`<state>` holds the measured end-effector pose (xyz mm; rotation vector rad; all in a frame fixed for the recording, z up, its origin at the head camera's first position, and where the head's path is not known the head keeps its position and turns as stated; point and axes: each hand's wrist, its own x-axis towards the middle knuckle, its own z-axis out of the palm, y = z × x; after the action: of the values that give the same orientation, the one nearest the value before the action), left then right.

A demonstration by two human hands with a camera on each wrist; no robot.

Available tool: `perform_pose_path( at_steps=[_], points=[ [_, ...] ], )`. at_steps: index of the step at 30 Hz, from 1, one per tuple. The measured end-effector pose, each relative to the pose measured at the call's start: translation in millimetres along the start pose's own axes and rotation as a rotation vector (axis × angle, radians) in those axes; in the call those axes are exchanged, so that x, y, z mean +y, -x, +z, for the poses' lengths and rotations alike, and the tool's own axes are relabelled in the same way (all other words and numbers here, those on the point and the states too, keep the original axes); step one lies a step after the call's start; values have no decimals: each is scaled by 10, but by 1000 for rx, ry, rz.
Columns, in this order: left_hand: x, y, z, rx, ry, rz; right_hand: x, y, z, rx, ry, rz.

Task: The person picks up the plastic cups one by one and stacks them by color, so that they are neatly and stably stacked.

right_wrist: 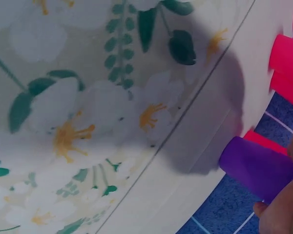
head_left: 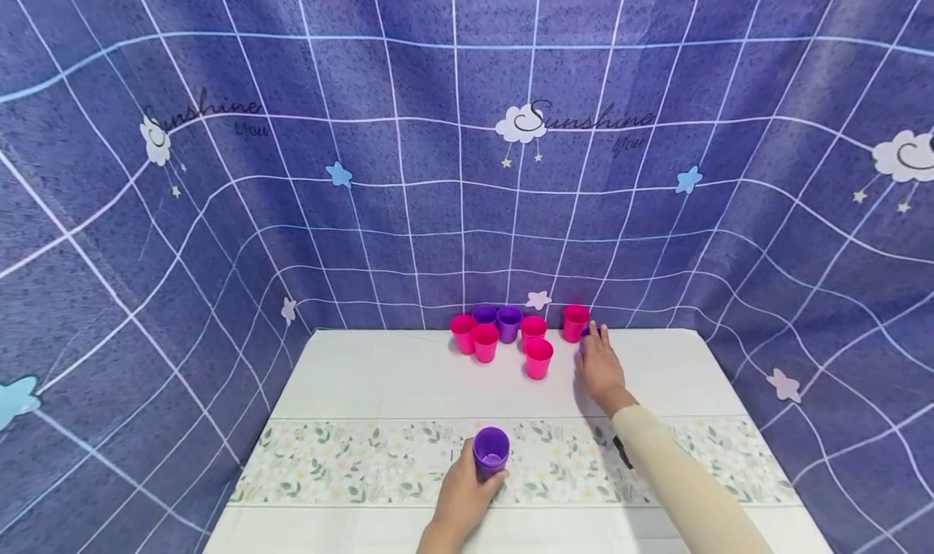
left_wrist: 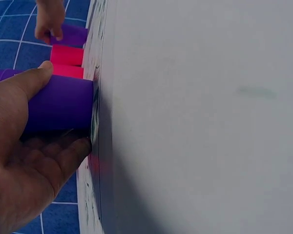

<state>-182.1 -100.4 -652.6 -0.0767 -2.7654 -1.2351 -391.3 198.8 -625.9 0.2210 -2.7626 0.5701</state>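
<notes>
Near the front middle of the table, my left hand (head_left: pixel 464 493) grips a purple cup (head_left: pixel 491 450) that stands mouth up on the floral band. In the left wrist view the thumb lies along one side of this purple cup (left_wrist: pixel 61 105), the fingers under the other. Farther back on the right, my right hand (head_left: pixel 601 369) holds a second purple cup, mostly hidden by the hand in the head view. The right wrist view shows that purple cup (right_wrist: pixel 258 163) with fingers and thumb round it. A pink cup (head_left: pixel 575 323) stands right behind it.
Left of the right hand, a group of cups stands by the back edge: two purple cups (head_left: pixel 509 324) and several pink cups (head_left: pixel 538 358). A blue gridded curtain (head_left: pixel 467 173) hangs behind and on both sides of the white table (head_left: pixel 365 375).
</notes>
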Motion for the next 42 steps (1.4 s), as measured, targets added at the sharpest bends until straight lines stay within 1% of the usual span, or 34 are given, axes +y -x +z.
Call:
perform_pose_path(
  at_steps=[2,5,9,12,15,18,24,30,35,38,42],
  points=[
    [11,-1,8,10,4,1,-10,-8,-13,34,-25,-1],
    [23,6,25,11,13,4,-13,3,-36,49,-22,20],
    [30,17,46,7,12,-3,3,49,-71,53,-29,50],
    [42,25,46,15,12,-20,-5,92,-114,63,-71,64],
    [61,29,40,28,19,-27,-47,134,-170,69,-113,85],
    [78,26,33,42,29,-31,-108,171,-240,61,-130,95],
    [76,21,34,50,23,-33,-238,261,-379,39,-135,78],
    [69,13,49,51,17,-33,-302,380,-506,56,-216,59],
    [69,-7,66,53,3,-37,-321,486,-579,38,-251,53],
    [58,-12,67,53,0,-26,-360,567,-629,62,-282,57],
    [32,-2,47,64,0,-21,-452,666,-675,98,-330,34]
  ],
)
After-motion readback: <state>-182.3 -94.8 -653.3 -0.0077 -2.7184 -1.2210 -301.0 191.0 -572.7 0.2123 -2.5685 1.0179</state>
